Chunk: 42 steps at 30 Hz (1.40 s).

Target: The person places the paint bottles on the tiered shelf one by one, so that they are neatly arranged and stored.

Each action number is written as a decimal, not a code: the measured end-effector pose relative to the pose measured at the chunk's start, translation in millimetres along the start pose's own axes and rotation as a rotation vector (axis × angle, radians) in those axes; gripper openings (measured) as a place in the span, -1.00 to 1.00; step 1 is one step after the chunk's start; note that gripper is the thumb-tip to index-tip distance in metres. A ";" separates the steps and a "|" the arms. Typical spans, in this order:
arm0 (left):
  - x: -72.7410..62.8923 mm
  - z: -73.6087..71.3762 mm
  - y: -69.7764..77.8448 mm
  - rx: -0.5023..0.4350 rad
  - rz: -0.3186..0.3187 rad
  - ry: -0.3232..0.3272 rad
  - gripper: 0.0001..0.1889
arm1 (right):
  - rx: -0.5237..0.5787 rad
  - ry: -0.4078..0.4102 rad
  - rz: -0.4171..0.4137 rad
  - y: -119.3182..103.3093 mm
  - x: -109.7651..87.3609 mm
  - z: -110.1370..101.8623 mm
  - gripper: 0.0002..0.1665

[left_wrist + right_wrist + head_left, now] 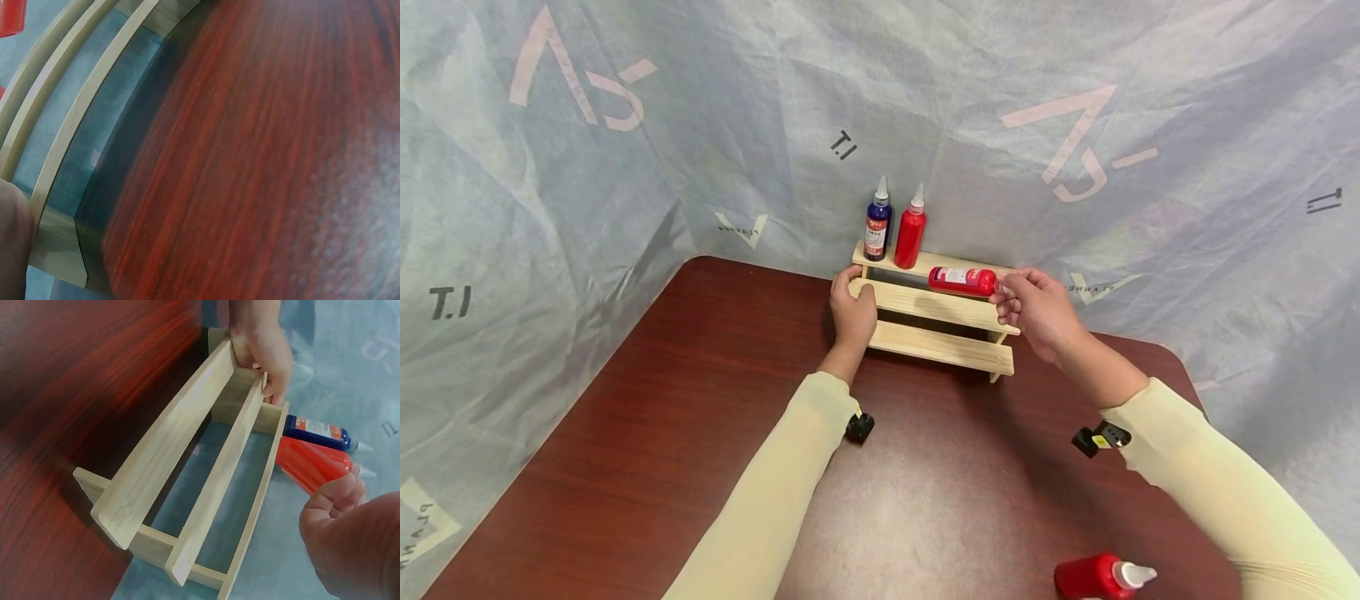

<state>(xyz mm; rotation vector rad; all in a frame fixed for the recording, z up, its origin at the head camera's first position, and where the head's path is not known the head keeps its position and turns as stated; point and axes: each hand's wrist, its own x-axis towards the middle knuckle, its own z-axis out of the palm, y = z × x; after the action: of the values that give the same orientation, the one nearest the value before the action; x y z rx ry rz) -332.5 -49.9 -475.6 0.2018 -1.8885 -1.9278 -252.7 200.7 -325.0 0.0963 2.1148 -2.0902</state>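
A three-tier wooden rack (942, 345) stands at the back of the table. My left hand (854, 315) grips its left end, thumb over the middle shelf. With thumb and fingers, my right hand (1043, 313) pinches a red squeeze bottle (961, 281) by its nozzle end. That bottle lies sideways in the air before the top shelf, its base pointing left and a white label showing. On the top shelf's left part, a dark blue bottle (877, 230) and another red bottle (911, 238) stand upright with white pointed caps. In the right wrist view, my right hand (350, 534) hides the held nozzle.
Near the front right of the dark red table (917, 467) is one more red bottle (1086, 577) with a whitish nozzle. A grey printed cloth (970, 108) hangs close behind the rack and along the sides.
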 end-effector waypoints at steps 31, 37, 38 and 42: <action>0.6 1.0 1.4 -0.010 -0.019 0.004 -0.61 | -0.111 0.087 -0.052 -13.7 35.3 -2.3 -0.67; 1.0 1.7 -1.6 0.002 0.006 0.007 -0.61 | -0.111 0.094 -0.050 -18.4 38.9 -2.6 -0.65; 1.1 1.7 -2.0 0.003 0.011 0.007 -0.60 | -0.107 0.092 -0.053 -18.8 39.1 -2.3 -0.64; 1.3 1.3 -3.9 0.007 0.017 0.012 -0.60 | -0.156 0.094 -0.053 -19.2 40.3 -0.3 -0.61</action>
<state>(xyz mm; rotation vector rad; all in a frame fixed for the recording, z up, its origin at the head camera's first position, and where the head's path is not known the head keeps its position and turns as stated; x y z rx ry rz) -334.9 -49.3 -479.1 0.1984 -1.8829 -1.9048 -295.5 197.9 -312.7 0.1227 2.3515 -1.9763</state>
